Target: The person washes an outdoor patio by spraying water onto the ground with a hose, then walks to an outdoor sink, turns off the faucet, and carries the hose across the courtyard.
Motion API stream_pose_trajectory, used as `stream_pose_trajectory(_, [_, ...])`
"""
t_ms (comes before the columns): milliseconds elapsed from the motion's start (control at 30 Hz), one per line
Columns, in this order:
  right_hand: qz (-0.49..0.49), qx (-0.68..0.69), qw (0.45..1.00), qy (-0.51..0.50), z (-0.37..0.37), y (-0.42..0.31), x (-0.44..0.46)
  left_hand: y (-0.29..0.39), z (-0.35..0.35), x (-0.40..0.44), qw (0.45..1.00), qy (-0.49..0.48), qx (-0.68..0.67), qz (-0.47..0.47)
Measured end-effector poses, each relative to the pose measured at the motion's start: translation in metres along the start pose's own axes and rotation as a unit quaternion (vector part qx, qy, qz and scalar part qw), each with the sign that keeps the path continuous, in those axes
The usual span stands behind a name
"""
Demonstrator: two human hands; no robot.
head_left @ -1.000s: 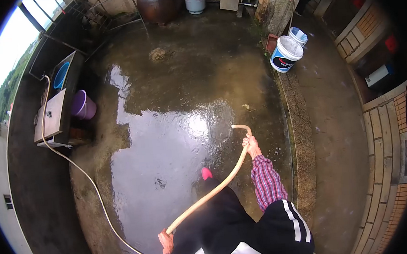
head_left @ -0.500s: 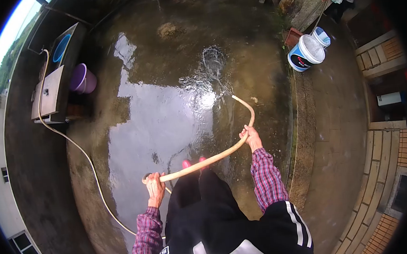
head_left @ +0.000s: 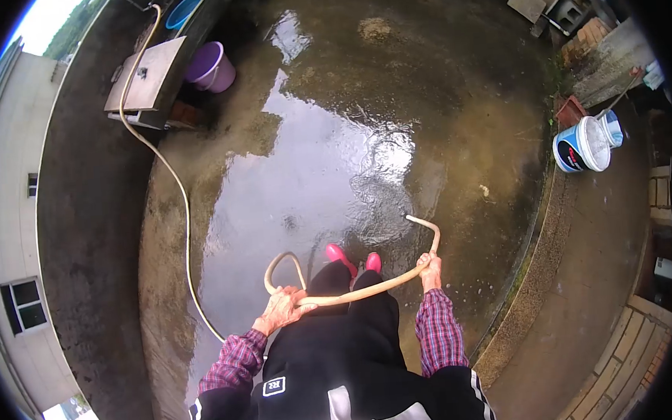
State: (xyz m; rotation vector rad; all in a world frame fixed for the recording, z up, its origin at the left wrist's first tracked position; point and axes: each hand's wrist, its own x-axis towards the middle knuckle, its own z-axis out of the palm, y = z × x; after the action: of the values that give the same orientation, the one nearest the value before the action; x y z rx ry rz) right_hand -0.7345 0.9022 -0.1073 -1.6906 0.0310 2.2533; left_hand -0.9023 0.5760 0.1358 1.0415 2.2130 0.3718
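A pale yellow hose [head_left: 364,290] runs across in front of my body, held at two places. My left hand [head_left: 282,309] is wrapped round it near my thigh, where the hose bends up into a loop. Closer to its free end, my right hand [head_left: 430,269] grips it. Past that hand the hose curves up and its tip points left over the wet floor [head_left: 274,206]. Ripples spread on the water near the tip. Pink boots [head_left: 340,257] show below the hose.
Along the left wall, the hose's far part reaches a sink counter [head_left: 150,71] with a blue basin [head_left: 185,10]. A purple bucket [head_left: 210,67] stands beside it. On the right, a white paint bucket [head_left: 582,146] stands by a raised concrete edge [head_left: 542,305].
The hose tip has swung down and left, closer to my boots, and the splash is nearer. My left hand has shifted right and a loop of hose now rises beside it. The view has turned.
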Motion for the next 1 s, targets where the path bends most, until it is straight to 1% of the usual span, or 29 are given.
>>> stream_pose_trajectory(33, [-0.005,-0.003,1.0,-0.026,0.021,0.014,-0.012,0.001,-0.009,-0.015,1.0,0.0,0.017,-0.021])
stream_pose_trajectory(67, [-0.005,-0.018,0.998,-0.065,0.034,0.031,-0.003,-0.001,-0.017,-0.03,0.999,0.001,0.033,-0.043])
stream_pose_trajectory(133, [0.032,-0.062,0.994,-0.083,0.076,0.069,0.004,-0.011,-0.023,-0.057,0.99,-0.013,0.005,-0.14])
stream_pose_trajectory(200, [0.071,-0.212,0.97,-0.092,0.117,0.112,0.014,-0.024,-0.017,-0.084,0.964,-0.059,-0.034,-0.257])
stream_pose_trajectory(233, [0.06,-0.261,0.953,-0.141,0.13,0.134,0.018,-0.027,-0.012,-0.094,0.96,-0.055,-0.063,-0.268])
stream_pose_trajectory(267, [0.104,-0.259,0.942,-0.188,0.148,0.153,0.008,-0.025,-0.016,-0.101,0.955,-0.054,-0.093,-0.276])
stream_pose_trajectory(300, [0.082,-0.333,0.918,-0.199,0.164,0.179,0.005,-0.018,-0.017,-0.102,0.949,-0.025,-0.116,-0.293])
stream_pose_trajectory(333, [0.097,-0.342,0.9,-0.254,0.175,0.204,-0.001,-0.017,-0.013,-0.097,0.938,0.006,-0.172,-0.299])
stream_pose_trajectory(367, [0.09,-0.381,0.866,-0.311,0.184,0.228,-0.009,-0.017,-0.008,-0.089,0.919,0.051,-0.233,-0.315])
stream_pose_trajectory(400, [0.093,-0.451,0.84,-0.285,0.205,0.256,-0.029,-0.019,-0.011,-0.08,0.894,0.091,-0.292,-0.329])
stream_pose_trajectory(433, [0.086,-0.508,0.803,-0.298,0.224,0.279,-0.059,-0.02,-0.024,-0.073,0.814,0.067,-0.442,-0.371])
stream_pose_trajectory(467, [0.113,-0.532,0.78,-0.31,0.235,0.302,-0.076,-0.029,-0.01,-0.065,0.741,0.135,-0.558,-0.347])
stream_pose_trajectory(500, [0.109,-0.579,0.744,-0.316,0.244,0.327,-0.082,-0.039,0.006,-0.068,0.712,0.201,-0.574,-0.351])
stream_pose_trajectory(533, [0.115,-0.596,0.71,-0.357,0.259,0.339,-0.107,-0.049,0.02,-0.069,0.68,0.268,-0.586,-0.349])
stream_pose_trajectory(567, [0.212,-0.576,0.679,-0.403,0.271,0.349,-0.113,-0.056,0.033,-0.07,0.61,0.312,-0.626,-0.373])
stream_pose_trajectory(600, [0.268,-0.569,0.597,-0.498,0.277,0.362,-0.096,-0.052,0.024,-0.076,0.561,0.377,-0.663,-0.321])
stream_pose_trajectory(633, [0.162,-0.67,0.548,-0.474,0.299,0.366,-0.119,-0.051,0.007,-0.08,0.513,0.4,-0.675,-0.347])
stream_pose_trajectory(667, [0.047,-0.755,0.483,-0.441,0.321,0.366,-0.143,-0.055,0.0,-0.077,0.464,0.426,-0.685,-0.367])
stream_pose_trajectory(700, [0.038,-0.754,0.483,-0.443,0.339,0.368,-0.136,-0.062,0.002,-0.074,0.42,0.464,-0.689,-0.365])
stream_pose_trajectory(767, [-0.031,-0.782,0.373,-0.498,0.37,0.36,-0.11,-0.078,0.004,-0.065,0.319,0.54,-0.698,-0.345])
stream_pose_trajectory(800, [0.017,-0.767,0.428,-0.478,0.386,0.352,-0.088,-0.085,0.002,-0.058,0.263,0.577,-0.7,-0.327])
stream_pose_trajectory(833, [0.068,-0.746,0.481,-0.455,0.404,0.341,-0.064,-0.095,0.0,-0.052,0.194,0.592,-0.716,-0.315])
stream_pose_trajectory(867, [0.066,-0.752,0.5,-0.426,0.434,0.327,-0.055,-0.109,-0.006,-0.045,0.147,0.609,-0.715,-0.309])
stream_pose_trajectory(933, [0.003,-0.758,0.522,-0.392,0.478,0.295,-0.014,-0.128,-0.011,-0.03,0.114,0.65,-0.686,-0.307])
stream_pose_trajectory(967, [-0.001,-0.724,0.571,-0.387,0.498,0.28,0.028,-0.141,-0.017,-0.023,0.098,0.687,-0.647,-0.317])
stream_pose_trajectory(1000, [-0.025,-0.732,0.606,-0.311,0.531,0.269,0.037,-0.149,-0.036,-0.017,0.099,0.694,-0.624,-0.344])
